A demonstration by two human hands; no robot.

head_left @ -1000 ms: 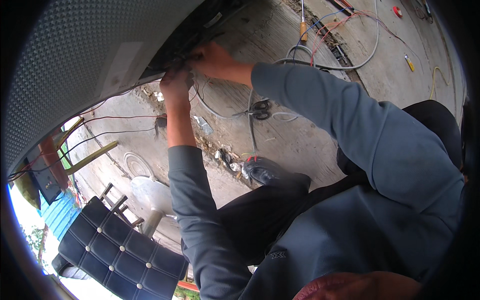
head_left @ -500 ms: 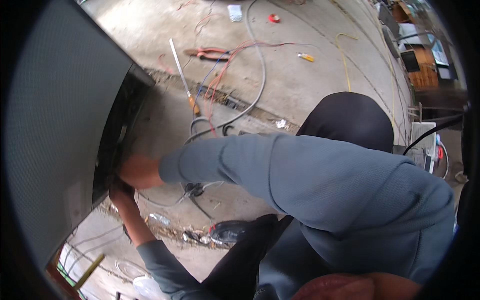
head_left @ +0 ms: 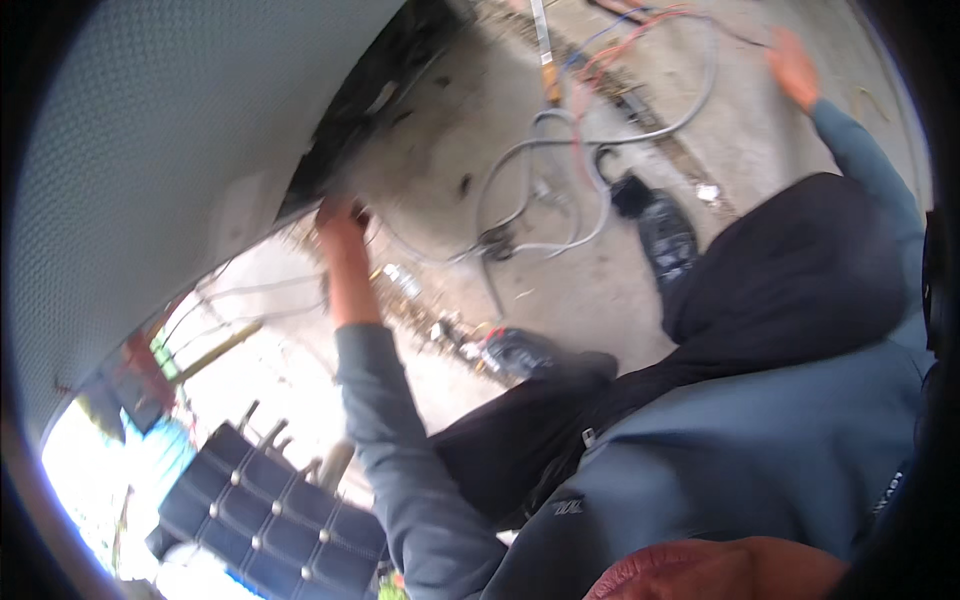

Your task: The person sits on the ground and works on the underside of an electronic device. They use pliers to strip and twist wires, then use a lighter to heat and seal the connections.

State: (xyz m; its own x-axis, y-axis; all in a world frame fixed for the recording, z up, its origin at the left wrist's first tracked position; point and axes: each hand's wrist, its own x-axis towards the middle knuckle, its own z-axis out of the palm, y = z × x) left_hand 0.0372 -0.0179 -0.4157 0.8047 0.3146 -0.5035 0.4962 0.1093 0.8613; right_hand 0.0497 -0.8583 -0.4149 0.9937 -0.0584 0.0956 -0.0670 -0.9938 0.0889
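Hands well apart. Large textured panel [head_left: 180,160] lies upper left, its dark edge [head_left: 345,135] slanting up to the right. Left hand [head_left: 342,217] is nearer, at that edge; grip blurred, can't tell. Right hand [head_left: 792,68] is far off, beside dark wire [head_left: 748,40]; hold unclear. No container made out.

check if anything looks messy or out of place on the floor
Yes: a grey cable lies in loose, untidy loops near the right shoe, where it might snag a foot. Pale litter is scattered beside the left shoe.
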